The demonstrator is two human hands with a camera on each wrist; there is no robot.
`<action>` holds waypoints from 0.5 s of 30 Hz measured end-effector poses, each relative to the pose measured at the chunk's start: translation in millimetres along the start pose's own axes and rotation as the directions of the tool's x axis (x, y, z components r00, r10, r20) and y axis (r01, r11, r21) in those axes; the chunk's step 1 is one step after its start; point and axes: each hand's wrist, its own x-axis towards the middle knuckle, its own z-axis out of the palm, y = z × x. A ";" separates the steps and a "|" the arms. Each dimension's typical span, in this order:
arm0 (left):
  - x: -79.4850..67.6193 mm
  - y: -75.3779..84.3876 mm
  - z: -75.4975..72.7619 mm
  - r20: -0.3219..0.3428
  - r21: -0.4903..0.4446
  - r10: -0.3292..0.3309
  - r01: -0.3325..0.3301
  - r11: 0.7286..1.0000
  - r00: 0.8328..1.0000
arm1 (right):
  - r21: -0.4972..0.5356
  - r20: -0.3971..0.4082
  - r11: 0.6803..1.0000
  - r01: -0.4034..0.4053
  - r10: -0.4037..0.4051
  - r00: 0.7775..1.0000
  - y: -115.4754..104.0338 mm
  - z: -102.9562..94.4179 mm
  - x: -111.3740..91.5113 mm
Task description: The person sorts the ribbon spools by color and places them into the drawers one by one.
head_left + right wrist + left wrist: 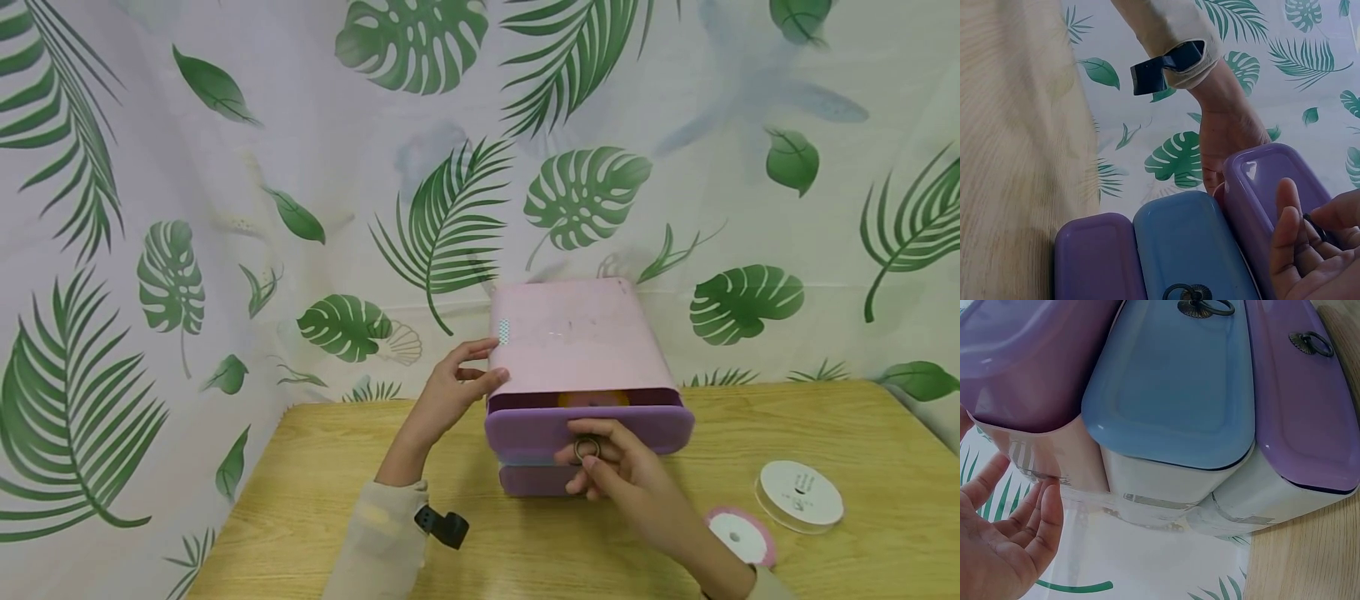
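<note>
A pink-topped drawer box (570, 342) stands on the table against the patterned cloth. Its top purple drawer (517, 429) is pulled out a little, and a round yellow-and-pink thing (592, 399) shows partly inside. My right hand (630, 479) pinches the metal ring pull (587, 450) between thumb and fingers at that drawer's front. At the box's left side, my left hand (442, 400) rests its fingertips on the pink wall. Below are a blue drawer (1166, 387) and another purple drawer (1300, 412), each flush with the box and fitted with a ring pull.
To the right on the wooden table (862, 433) lie a white ribbon spool (801, 493) and a pink-edged spool (738, 537), the latter partly behind my right forearm. A cloth with green leaves (450, 167) hangs right behind the box and along the left.
</note>
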 end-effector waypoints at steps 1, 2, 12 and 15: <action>-0.1 -0.2 0.0 0.001 0.000 0.001 -0.001 1.000 1.000 | -0.004 -0.005 1.000 -0.010 0.010 1.000 0.6 -0.4 0.7; -0.1 -0.2 0.1 0.002 0.000 0.002 -0.002 1.000 1.000 | -0.006 -0.009 1.000 -0.020 0.020 1.000 1.2 -0.9 1.3; -0.4 0.4 0.7 0.000 -0.006 0.000 0.000 1.000 1.000 | 0.007 -0.024 1.000 0.006 -0.006 1.000 6.9 -2.7 9.2; -0.6 0.3 0.8 0.001 -0.005 -0.002 0.002 1.000 1.000 | 0.015 -0.028 1.000 0.022 -0.021 0.999 9.1 -2.9 11.8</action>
